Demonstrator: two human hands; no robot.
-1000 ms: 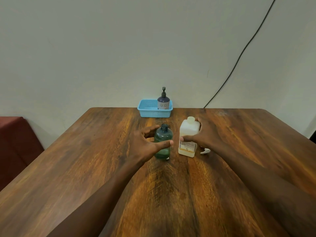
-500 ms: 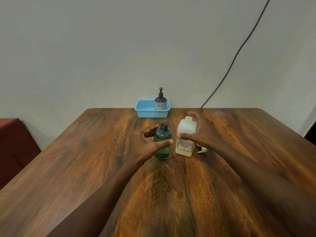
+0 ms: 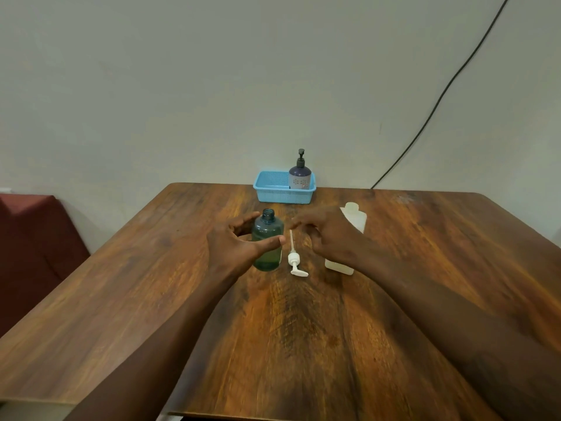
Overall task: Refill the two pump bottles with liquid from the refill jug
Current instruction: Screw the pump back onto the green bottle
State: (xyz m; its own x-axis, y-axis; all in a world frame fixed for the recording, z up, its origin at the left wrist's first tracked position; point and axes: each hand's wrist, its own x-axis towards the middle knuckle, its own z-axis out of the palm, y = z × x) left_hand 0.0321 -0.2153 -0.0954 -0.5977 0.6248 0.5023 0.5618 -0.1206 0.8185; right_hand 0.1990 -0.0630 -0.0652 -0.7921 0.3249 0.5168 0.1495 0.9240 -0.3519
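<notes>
Bottle (image 3: 267, 250) uncapped, left hand (image 3: 232, 247) curled round it — right hand (image 3: 331, 235) slack, empty, above loose pump (image 3: 294, 259); jug (image 3: 355, 220) behind.

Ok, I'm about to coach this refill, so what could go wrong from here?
1. The green bottle has a narrow open neck. Pouring from the jug could easily spill onto the table, though the left hand steadies the bottle.
2. The pump lies loose between bottle and jug, just by the right hand. Reaching for the jug could knock it away, and its tube may pick up dirt from the table.
</notes>
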